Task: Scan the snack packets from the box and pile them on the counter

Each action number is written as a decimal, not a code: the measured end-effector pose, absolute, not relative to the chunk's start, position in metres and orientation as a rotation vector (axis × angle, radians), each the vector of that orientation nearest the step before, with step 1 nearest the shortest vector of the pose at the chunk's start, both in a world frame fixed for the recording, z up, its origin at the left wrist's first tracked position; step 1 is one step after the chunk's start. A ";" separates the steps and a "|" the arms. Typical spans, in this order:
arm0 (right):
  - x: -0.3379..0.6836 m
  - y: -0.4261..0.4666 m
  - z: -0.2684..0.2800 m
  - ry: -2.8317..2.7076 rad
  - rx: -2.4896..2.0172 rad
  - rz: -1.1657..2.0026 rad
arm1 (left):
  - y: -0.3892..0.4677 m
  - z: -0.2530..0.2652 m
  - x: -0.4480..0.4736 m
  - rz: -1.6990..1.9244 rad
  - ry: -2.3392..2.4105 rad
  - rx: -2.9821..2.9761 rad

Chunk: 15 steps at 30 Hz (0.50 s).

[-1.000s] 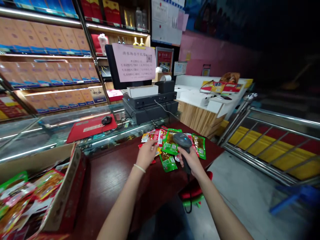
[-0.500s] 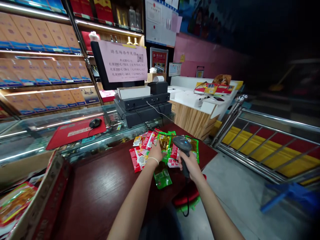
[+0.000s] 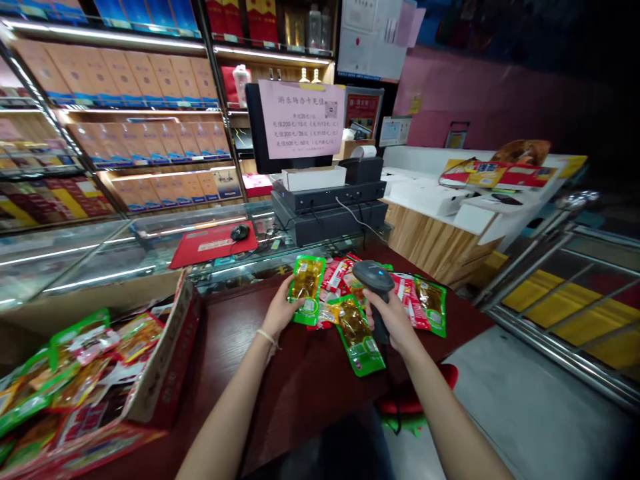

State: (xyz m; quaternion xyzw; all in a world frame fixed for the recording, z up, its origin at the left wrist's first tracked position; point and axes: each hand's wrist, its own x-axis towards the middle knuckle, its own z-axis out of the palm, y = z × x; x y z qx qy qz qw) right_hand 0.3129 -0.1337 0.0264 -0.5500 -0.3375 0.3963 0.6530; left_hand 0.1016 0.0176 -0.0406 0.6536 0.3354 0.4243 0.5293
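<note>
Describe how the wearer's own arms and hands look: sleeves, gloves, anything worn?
The left hand and right hand are ungloved, and no sleeves show. A thin, pale, cord-like bracelet circles the left wrist; nothing worn shows on the right.

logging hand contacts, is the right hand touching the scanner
Touching. The head view shows the right hand gripping the handle of the dark scanner, below its head.

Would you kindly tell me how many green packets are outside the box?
3: one green packet in the left hand, a second packet at the near edge of the pile, and a third packet at its right end. Others may be hidden underneath.
</note>
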 end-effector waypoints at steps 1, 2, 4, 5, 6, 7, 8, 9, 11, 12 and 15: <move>0.307 -0.127 0.028 -0.776 -1.226 0.916 | 0.018 -0.042 0.083 1.029 0.796 1.480; 0.299 -0.120 0.029 -0.785 -1.200 0.934 | 0.017 -0.043 0.065 1.047 0.804 1.406; 0.281 -0.103 0.030 -0.812 -1.144 0.972 | 0.016 -0.044 0.033 1.105 0.853 1.288; 0.270 -0.094 0.030 -0.837 -1.119 0.999 | 0.016 -0.045 0.019 1.140 0.888 1.245; 0.259 -0.084 0.030 -0.872 -1.097 1.032 | 0.015 -0.047 0.008 1.170 0.927 1.212; 0.247 -0.075 0.029 -0.912 -1.082 1.063 | 0.014 -0.048 -0.002 1.193 0.967 1.183; 0.235 -0.066 0.028 -0.956 -1.073 1.093 | 0.014 -0.050 -0.010 1.213 1.003 1.155; 0.224 -0.057 0.026 -1.001 -1.065 1.120 | 0.013 -0.051 -0.015 1.233 1.036 1.127; 0.205 -0.044 0.020 -1.075 -1.059 1.170 | 0.013 -0.055 -0.023 1.275 1.087 1.075; 0.198 -0.040 0.016 -1.102 -1.058 1.193 | 0.013 -0.057 -0.025 1.299 1.108 1.057; 0.188 -0.038 0.002 -1.161 -1.066 1.237 | 0.013 -0.059 -0.026 1.371 1.162 1.069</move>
